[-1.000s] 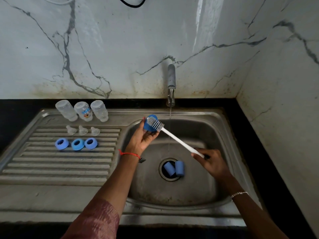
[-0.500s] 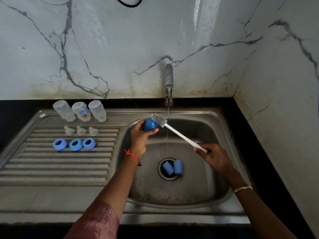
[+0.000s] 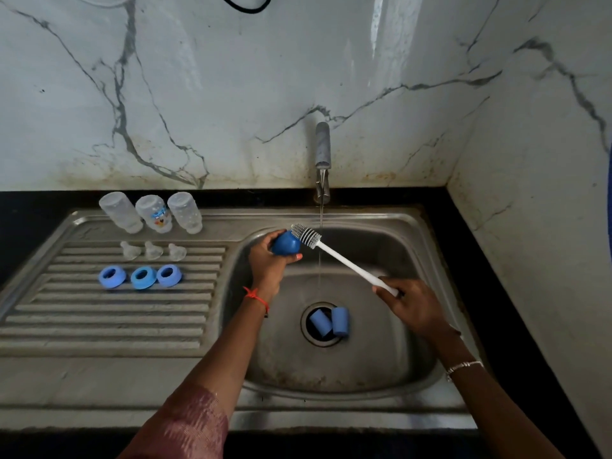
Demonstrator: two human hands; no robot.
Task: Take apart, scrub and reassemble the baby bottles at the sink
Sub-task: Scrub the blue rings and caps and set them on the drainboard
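My left hand (image 3: 268,260) grips a blue bottle cap (image 3: 284,244) above the sink's back left corner. My right hand (image 3: 410,303) holds the white handle of a bottle brush (image 3: 341,256), whose grey bristle head lies against the cap's top. Two more blue caps (image 3: 329,321) lie over the drain. On the drainboard three clear bottles (image 3: 152,213) stand upside down, with three clear teats (image 3: 153,250) in a row in front of them and three blue collar rings (image 3: 142,277) nearer to me.
A thin stream of water falls from the tap (image 3: 322,160) just right of the brush head into the steel sink (image 3: 414,226). The ribbed drainboard (image 3: 99,313) spreads to the left. Marble walls close in behind and on the right.
My left hand has turned the cap so its rounded outside faces up. The brush head has come off the cap's inside and now lies on its top.
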